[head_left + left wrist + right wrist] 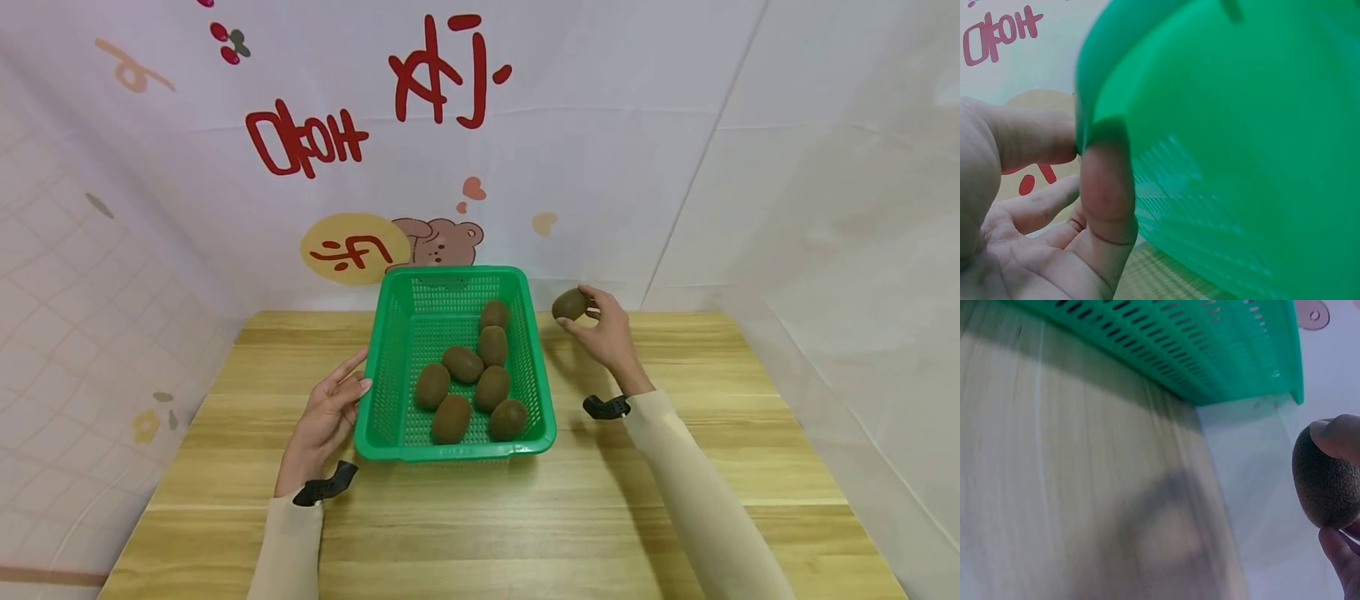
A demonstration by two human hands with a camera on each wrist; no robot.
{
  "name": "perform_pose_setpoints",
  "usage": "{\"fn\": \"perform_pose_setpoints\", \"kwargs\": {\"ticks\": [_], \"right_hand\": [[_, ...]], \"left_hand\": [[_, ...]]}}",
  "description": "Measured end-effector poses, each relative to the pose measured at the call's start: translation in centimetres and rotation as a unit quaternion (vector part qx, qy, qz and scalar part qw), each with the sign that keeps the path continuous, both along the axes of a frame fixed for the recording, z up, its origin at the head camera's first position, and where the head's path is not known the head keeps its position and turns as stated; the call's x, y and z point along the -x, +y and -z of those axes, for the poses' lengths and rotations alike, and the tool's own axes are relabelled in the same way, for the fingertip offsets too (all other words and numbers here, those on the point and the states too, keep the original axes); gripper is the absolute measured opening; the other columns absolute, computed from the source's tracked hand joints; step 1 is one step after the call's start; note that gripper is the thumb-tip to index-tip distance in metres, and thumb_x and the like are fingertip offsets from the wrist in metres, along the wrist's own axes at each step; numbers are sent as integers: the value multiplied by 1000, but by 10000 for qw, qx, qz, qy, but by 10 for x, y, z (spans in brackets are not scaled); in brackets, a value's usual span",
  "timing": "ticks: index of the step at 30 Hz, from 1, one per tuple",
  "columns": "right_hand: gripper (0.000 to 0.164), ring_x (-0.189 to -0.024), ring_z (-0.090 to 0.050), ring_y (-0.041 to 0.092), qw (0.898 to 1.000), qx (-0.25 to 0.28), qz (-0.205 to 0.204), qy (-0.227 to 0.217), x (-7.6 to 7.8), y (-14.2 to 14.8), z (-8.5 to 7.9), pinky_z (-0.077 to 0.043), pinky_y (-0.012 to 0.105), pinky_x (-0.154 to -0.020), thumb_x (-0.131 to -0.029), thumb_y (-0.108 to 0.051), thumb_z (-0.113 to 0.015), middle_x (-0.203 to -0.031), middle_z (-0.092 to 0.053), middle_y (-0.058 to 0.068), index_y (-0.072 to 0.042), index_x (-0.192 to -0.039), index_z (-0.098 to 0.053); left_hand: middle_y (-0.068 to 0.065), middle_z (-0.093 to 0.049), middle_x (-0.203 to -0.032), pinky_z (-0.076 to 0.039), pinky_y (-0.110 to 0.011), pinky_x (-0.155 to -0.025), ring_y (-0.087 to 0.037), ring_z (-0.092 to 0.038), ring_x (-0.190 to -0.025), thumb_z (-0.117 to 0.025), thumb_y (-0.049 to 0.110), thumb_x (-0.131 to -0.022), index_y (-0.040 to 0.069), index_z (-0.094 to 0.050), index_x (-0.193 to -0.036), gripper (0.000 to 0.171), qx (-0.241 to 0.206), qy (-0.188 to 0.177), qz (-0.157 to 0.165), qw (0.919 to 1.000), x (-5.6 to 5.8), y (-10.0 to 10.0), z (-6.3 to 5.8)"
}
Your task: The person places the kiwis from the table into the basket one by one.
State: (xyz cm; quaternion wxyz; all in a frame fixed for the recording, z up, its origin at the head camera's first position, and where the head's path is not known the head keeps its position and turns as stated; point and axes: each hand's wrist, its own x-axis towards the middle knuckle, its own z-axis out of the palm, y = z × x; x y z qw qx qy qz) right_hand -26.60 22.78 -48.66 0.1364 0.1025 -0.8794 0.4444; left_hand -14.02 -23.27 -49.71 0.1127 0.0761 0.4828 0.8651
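My left hand pinches the left rim of a green plastic basket, thumb on one side and fingers on the other, as the left wrist view shows up close. Several brown kiwis lie inside, mostly toward the basket's right and front; one kiwi is by the front wall. Off the basket's right side, near the back of the table, my right hand holds another kiwi between thumb and fingertips. In the right wrist view this kiwi is raised beside the basket's outer wall.
The basket stands on a light wood-grain table. Behind it hangs a white backdrop with red lettering and a cartoon bear. Pale cloth walls flank the table on both sides. Each wrist wears a black band, the right wristband included.
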Motion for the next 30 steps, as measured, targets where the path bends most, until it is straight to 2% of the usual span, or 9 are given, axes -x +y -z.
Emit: {"fn": "perform_pose_setpoints", "kwargs": {"ticks": [9, 21, 30], "right_hand": [[73, -127, -57, 38, 9993, -44, -191, 324, -5, -13, -18, -55, 51, -106, -89, -24, -82, -146, -52, 21, -2, -150, -49], [72, -127, -57, 35, 9978, 17, -494, 443, -9, -32, -36, -54, 54, -106, -89, -23, -83, -145, -54, 18, -4, -150, -49], [71, -125, -57, 31, 9951, -23, -809, 576, -6, -50, -52, -56, 47, -104, -89, -25, -83, -143, -56, 15, -5, -149, -51]], "left_hand": [[-9, -67, -127, -62, -28, -90, -15, -72, -110, -53, -6, -103, 1, -13, -164, 72, -12, -66, 36, 10000, 1, 0, 1], [-8, -68, -126, -63, -27, -90, -14, -72, -108, -53, -5, -103, 2, -16, -164, 71, 50, -98, 31, 9999, 1, 1, 2], [-8, -68, -127, -63, -27, -89, -14, -72, -109, -50, -7, -104, 1, -14, -164, 71, -71, -36, 44, 10000, 1, 1, 2]]}}
